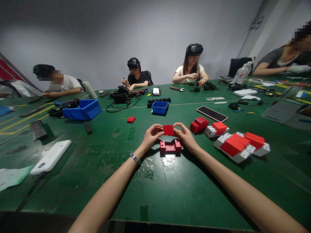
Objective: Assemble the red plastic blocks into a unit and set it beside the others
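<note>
In the head view, a glossy red plastic housing with two raised ends [170,147] rests on the green tabletop [194,187] and serves as the landmark. A thin-looking, square red piece, apparently plastic, [168,130] is held up just past the housing's far side, seemingly clear of it. It is likely light and fairly stiff, perhaps slick on its flat face, and could crack if bent; its left and right edges look the best places to take hold. The person's left hand [151,135] and right hand [186,135] grasp it there, one per side, between thumb and fingers. Both forearms reach in from the near edge, converging on either side of the housing, fingers curled and pointing inward.
</note>
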### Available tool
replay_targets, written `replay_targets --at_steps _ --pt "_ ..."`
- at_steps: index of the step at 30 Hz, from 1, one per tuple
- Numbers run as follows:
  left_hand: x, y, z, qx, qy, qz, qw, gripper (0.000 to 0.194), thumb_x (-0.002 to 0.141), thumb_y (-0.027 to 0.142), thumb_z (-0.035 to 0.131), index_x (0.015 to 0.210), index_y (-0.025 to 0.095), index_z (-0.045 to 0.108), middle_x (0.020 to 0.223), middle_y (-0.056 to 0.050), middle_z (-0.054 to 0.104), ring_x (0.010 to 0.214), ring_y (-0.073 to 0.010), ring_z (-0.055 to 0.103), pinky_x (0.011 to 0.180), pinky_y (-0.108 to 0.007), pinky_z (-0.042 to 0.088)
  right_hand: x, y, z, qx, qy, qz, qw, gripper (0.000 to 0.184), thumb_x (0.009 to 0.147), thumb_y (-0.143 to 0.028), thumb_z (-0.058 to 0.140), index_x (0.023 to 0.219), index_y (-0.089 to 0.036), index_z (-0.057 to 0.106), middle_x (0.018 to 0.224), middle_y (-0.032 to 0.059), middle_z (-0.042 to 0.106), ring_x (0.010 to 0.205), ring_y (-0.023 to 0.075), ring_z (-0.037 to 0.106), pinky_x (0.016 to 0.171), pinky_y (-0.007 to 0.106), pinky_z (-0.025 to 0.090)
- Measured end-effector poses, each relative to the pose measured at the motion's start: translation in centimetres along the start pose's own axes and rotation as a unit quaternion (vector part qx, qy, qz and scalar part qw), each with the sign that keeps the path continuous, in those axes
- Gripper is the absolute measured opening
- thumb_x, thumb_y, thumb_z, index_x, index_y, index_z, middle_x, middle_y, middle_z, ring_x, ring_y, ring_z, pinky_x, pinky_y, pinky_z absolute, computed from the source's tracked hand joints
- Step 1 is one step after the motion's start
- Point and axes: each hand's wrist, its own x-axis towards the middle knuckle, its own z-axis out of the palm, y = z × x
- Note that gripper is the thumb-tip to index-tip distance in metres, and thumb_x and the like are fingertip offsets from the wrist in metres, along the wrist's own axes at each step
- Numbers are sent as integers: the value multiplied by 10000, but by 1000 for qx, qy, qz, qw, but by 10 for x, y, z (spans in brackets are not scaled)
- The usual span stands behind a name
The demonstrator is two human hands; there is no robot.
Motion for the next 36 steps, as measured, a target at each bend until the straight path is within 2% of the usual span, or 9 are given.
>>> replay_targets --at_steps 12,22,36 --pt "1 -1 1 6 4 3 1000 296 730 312 663 959 166 545 927 -46 627 832 -158 612 733 -279 515 -1 -2 2 6 3 7 1000 378 695 -435 670 952 -238 475 739 -2 680 717 197 672 734 341 525" --pt "0 -1 1 -25 -5 -1 1000 289 734 289 666 968 172 542 904 -35 622 788 -140 604 673 -244 509 -1 -2 1 16 -1 10 1000 351 695 -408 676 934 -246 477 717 -18 676 673 173 663 693 300 518" --pt "-1 5 4 -22 1 -13 1000 321 695 310 697 936 167 541 869 -26 621 799 -148 606 683 -253 504 0 1 -1 20 -8 8 1000 337 705 -407 667 928 -251 467 682 -28 657 649 163 655 642 270 504"
